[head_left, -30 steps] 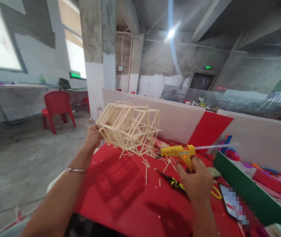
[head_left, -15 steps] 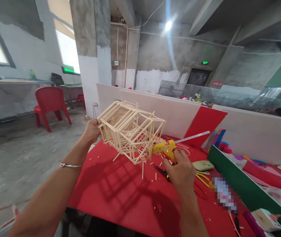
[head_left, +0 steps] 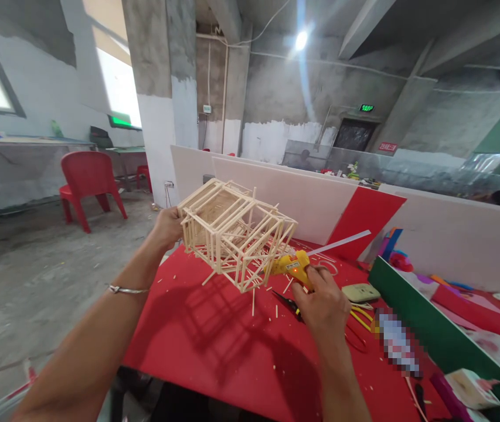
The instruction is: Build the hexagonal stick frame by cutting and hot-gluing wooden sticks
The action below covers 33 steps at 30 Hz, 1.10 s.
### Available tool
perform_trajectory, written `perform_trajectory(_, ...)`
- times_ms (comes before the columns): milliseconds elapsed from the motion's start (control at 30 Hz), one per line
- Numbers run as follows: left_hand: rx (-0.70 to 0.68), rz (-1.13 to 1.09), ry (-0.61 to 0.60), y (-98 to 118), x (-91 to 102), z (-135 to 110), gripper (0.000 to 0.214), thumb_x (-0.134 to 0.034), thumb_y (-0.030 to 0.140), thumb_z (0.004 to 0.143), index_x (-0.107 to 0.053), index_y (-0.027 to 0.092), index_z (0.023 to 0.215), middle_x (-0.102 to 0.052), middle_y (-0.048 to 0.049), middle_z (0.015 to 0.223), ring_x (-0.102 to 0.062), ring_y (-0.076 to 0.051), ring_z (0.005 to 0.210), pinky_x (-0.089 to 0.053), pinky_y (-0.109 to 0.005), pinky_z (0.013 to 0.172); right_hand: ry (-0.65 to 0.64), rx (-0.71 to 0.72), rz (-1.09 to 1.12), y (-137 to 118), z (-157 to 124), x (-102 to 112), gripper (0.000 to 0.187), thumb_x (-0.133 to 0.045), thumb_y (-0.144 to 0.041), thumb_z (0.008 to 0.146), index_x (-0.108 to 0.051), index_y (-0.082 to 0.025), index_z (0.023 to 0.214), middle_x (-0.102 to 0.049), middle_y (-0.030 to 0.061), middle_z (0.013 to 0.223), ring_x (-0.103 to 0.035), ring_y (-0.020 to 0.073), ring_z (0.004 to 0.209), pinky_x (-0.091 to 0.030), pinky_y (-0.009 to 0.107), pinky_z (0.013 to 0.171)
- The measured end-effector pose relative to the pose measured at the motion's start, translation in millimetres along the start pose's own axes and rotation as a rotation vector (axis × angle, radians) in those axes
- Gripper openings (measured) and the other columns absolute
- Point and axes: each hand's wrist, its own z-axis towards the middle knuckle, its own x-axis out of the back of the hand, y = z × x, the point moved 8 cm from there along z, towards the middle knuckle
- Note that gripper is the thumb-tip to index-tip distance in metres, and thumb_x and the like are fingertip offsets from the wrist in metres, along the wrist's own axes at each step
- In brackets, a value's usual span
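Observation:
A house-like frame of thin wooden sticks (head_left: 227, 225) is held tilted above the red table (head_left: 179, 328). My left hand (head_left: 169, 227) is closed on its left end, with some fingers hidden behind the sticks. My right hand (head_left: 322, 296) grips a yellow hot glue gun (head_left: 291, 266) with a lit orange light. A clear glue stick (head_left: 342, 241) juts from the gun's back. The gun's nozzle is at the frame's lower right corner; whether it touches a stick I cannot tell. Below lie loose sticks (head_left: 253, 303) and dark-tipped pliers (head_left: 287, 305).
On the right a green board (head_left: 412, 310) edges the table, with a power strip (head_left: 472, 390) beside it. A pale green box (head_left: 361, 292) and yellow-handled pliers (head_left: 361, 317) lie near my right hand. White panels (head_left: 271, 181) stand behind; a red chair (head_left: 87, 181) is at left.
The stick frame has turned slightly in my left hand, showing more of its top, and shifted a little right. The glue gun stays near its lower right corner, having moved slightly left.

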Motion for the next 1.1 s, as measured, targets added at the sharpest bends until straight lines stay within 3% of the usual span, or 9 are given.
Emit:
perform_trajectory(367,-0.022,0.016,-0.019,2.3,-4.4,-0.4,0.033,-0.086,0.036,0.045,-0.068,0.012,0.06,-0.058,-0.0008,0.048,-0.056,-0.017,0.052,-0.036,-0.021,0.042,-0.027,0.035,0.005,-2.1,-1.8,-0.3,0.022,-0.057,-0.021,0.078,-0.068,-0.021,0.097,-0.069,0.0003,0.099,-0.055,0.0106,0.07,-0.029,0.025,0.059)
perform_trajectory(900,-0.04,0.034,0.003,3.3,-1.1,-2.3,0.033,-0.086,0.038,0.045,-0.067,0.013,0.057,-0.054,0.0015,0.044,-0.046,-0.011,0.041,-0.037,-0.022,0.04,-0.004,0.024,0.026,-0.8,-5.5,0.0,0.022,-0.058,-0.023,0.078,-0.069,-0.022,0.097,-0.07,-0.0007,0.101,-0.057,0.011,0.071,-0.03,0.025,0.06)
perform_trajectory(1100,-0.025,0.023,0.0,0.6,-1.3,-1.5,0.035,-0.086,0.039,0.045,-0.069,0.012,0.06,-0.056,0.0,0.045,-0.051,-0.014,0.044,-0.035,-0.022,0.039,-0.07,-0.01,0.099,4.4,-4.8,-5.9,0.024,-0.057,-0.024,0.078,-0.068,-0.022,0.1,-0.069,0.0,0.097,-0.056,0.0113,0.072,-0.029,0.026,0.059)
